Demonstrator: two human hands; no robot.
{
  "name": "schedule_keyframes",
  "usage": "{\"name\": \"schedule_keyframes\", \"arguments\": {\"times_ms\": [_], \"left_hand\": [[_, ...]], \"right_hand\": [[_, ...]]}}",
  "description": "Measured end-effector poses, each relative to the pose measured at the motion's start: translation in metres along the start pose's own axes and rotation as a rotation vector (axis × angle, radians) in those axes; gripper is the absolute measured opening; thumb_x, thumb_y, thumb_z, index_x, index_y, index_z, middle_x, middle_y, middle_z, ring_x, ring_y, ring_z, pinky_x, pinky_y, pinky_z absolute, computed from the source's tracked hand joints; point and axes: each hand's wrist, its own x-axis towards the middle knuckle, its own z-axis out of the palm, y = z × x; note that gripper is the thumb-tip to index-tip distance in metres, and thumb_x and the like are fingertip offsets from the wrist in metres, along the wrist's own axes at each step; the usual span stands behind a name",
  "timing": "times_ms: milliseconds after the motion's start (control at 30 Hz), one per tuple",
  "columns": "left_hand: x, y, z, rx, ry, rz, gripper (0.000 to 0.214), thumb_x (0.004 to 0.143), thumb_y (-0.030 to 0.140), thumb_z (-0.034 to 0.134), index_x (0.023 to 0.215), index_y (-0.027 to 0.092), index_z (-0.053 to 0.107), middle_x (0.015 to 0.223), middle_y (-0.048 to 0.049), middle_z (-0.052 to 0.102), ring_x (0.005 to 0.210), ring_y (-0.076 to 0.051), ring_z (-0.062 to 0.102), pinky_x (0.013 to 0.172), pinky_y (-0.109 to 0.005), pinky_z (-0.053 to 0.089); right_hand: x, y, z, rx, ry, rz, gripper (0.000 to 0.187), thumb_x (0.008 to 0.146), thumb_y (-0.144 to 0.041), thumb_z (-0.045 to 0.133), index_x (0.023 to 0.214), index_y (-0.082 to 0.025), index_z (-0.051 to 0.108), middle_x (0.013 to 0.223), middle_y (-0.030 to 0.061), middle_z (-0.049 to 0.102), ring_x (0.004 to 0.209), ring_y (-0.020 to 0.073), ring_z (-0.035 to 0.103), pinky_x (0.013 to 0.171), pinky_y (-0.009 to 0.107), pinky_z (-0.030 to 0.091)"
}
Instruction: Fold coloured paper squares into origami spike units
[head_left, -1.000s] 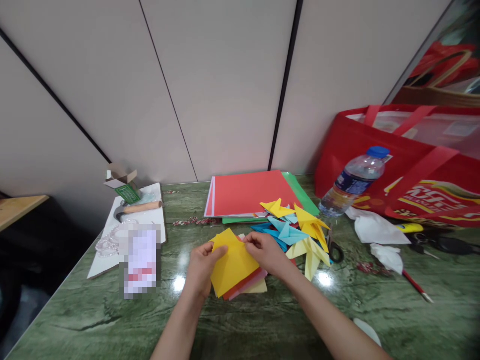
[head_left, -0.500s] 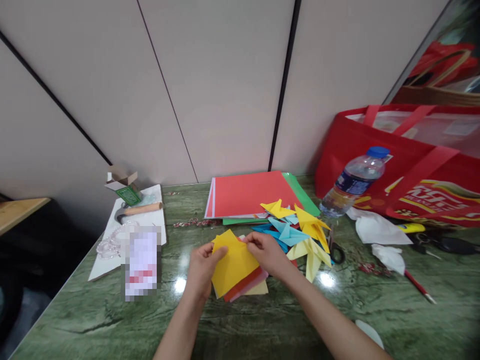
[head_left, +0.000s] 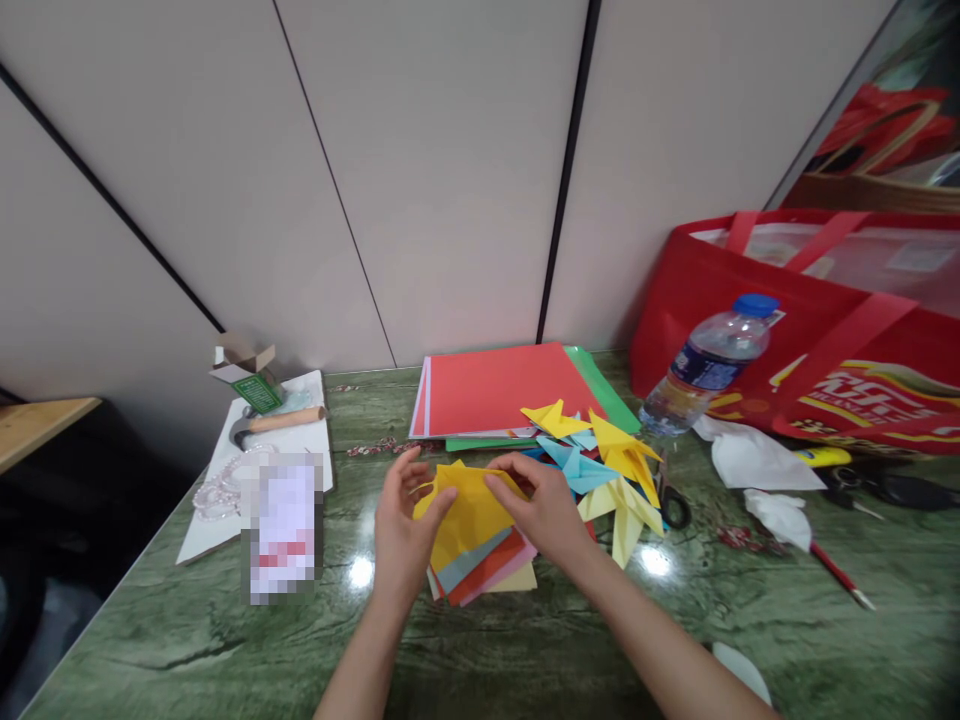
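Observation:
A square sheet of yellow paper [head_left: 469, 515] is raised and tilted between my hands, its upper edge bent over. My right hand [head_left: 544, 505] pinches the upper right edge between thumb and fingers. At the left edge, my left hand [head_left: 405, 520] holds the sheet loosely, thumb on its front and the other fingers spread apart; their contact behind it is hidden. Beneath lies a fanned stack of coloured paper squares [head_left: 495, 570] in grey, orange, pink and cream. Folded paper pieces [head_left: 581, 465] in yellow, blue and cream lie just beyond my right hand.
Large red and green sheets [head_left: 510, 390] lie by the wall. At right are scissors [head_left: 676, 508], a water bottle [head_left: 705, 365], a red bag [head_left: 825, 330], tissues [head_left: 757, 455] and a red pen [head_left: 836, 575]. A white board [head_left: 315, 450] at left bears a hammer-like tool [head_left: 281, 420] and small box [head_left: 259, 390].
The yellow sheet has tipped and its upper edge has bent over, uncovering the grey square below. My left fingers have spread from their tighter pinch. My right hand has shifted slightly right.

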Motion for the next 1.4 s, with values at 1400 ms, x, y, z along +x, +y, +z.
{"name": "schedule_keyframes", "arguments": {"times_ms": [1400], "left_hand": [[-0.013, 0.012, -0.007, 0.21, 0.111, 0.314, 0.021, 0.065, 0.015, 0.067, 0.076, 0.032, 0.073, 0.083, 0.0019, 0.073, 0.082, -0.02, 0.066, 0.079, -0.03, 0.05]], "right_hand": [[0.004, -0.003, -0.014, 0.525, -0.063, 0.023, 0.04, 0.062, -0.021, 0.07, 0.098, -0.023, 0.055, 0.113, 0.0072, 0.055, 0.104, 0.0215, 0.055, 0.077, 0.031, 0.052]]}}
